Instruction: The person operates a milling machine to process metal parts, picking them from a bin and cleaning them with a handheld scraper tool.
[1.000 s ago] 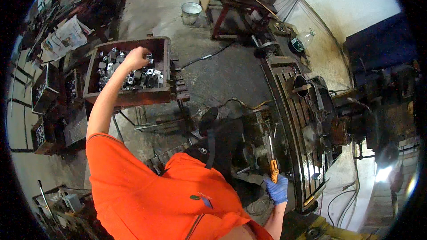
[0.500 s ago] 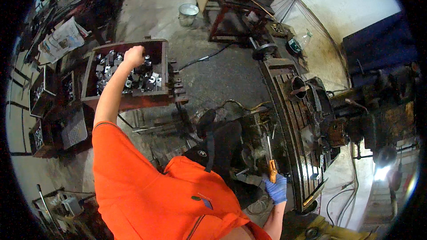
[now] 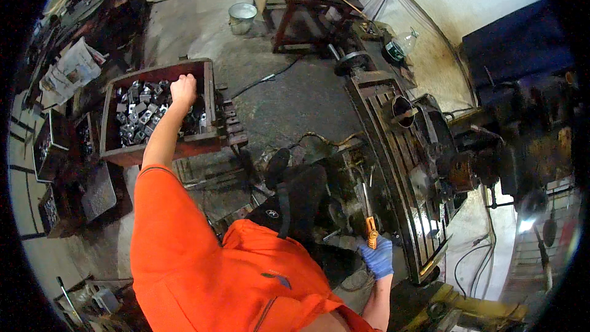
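My left hand (image 3: 182,90) reaches out on a bare arm into a wooden crate (image 3: 209,101) filled with several grey metal blocks (image 3: 138,114). Its fingers are curled down among the blocks, and whatever lies under the palm is hidden. My right hand (image 3: 377,257), in a blue glove, is low beside the machine and closed around an orange-handled tool (image 3: 370,227) whose metal shaft points up. My orange shirt covers the lower middle of the view.
A long slotted machine table (image 3: 402,172) runs along the right, with the dark machine body behind it. A white bucket (image 3: 241,17) and a metal stand (image 3: 301,9) are at the far end of the concrete floor. Newspaper (image 3: 70,67) and dark trays (image 3: 52,147) lie at the left.
My left hand stays in the crate, shifting only slightly among the blocks. My right hand keeps hold of the orange-handled tool in the same place.
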`<state>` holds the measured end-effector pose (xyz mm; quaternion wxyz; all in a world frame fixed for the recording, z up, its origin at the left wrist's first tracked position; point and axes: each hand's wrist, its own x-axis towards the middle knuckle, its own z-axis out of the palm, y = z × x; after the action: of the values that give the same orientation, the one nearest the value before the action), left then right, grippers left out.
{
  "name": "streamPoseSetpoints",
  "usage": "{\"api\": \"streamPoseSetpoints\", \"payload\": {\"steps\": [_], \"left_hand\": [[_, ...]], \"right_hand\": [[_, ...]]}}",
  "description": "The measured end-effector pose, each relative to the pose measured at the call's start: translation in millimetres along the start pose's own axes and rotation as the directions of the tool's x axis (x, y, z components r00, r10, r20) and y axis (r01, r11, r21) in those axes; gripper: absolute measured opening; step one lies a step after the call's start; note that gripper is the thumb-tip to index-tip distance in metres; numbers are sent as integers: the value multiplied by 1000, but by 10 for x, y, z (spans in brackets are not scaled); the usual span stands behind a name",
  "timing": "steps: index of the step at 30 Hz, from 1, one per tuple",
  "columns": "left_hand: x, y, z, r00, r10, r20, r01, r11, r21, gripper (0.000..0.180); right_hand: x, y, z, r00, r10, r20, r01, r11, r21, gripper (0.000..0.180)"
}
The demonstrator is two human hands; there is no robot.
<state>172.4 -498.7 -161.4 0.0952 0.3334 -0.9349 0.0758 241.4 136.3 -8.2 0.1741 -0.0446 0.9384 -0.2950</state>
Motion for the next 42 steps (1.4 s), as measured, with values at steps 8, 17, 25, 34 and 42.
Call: {"api": "streamPoseSetpoints", "payload": {"steps": [8, 17, 25, 34, 42], "left_hand": [[20, 21, -140, 999, -5, 54, 8, 999, -51, 15], [-24, -389, -864, 889, -222, 401, 322, -319, -891, 25], [-551, 1745, -1685, 889, 389, 241, 380, -334, -863, 22], [-1728, 4104, -1986, 410, 903, 131, 431, -65, -900, 11], [-1892, 5486, -2316, 451, 833, -320, -440, -105, -892, 22]], "right_hand": [[1, -20, -15, 1000, -18, -23, 17, 998, -53, 36], [-27, -24, -27, 996, -81, 32, 81, 996, 25, 36], [86, -766, -178, 975, -191, 116, 204, 972, -120, 38], [-78, 73, -535, 999, 33, -41, -46, 924, -379, 58], [-287, 811, -1221, 891, 120, -438, -16, 972, 234, 32]]}}
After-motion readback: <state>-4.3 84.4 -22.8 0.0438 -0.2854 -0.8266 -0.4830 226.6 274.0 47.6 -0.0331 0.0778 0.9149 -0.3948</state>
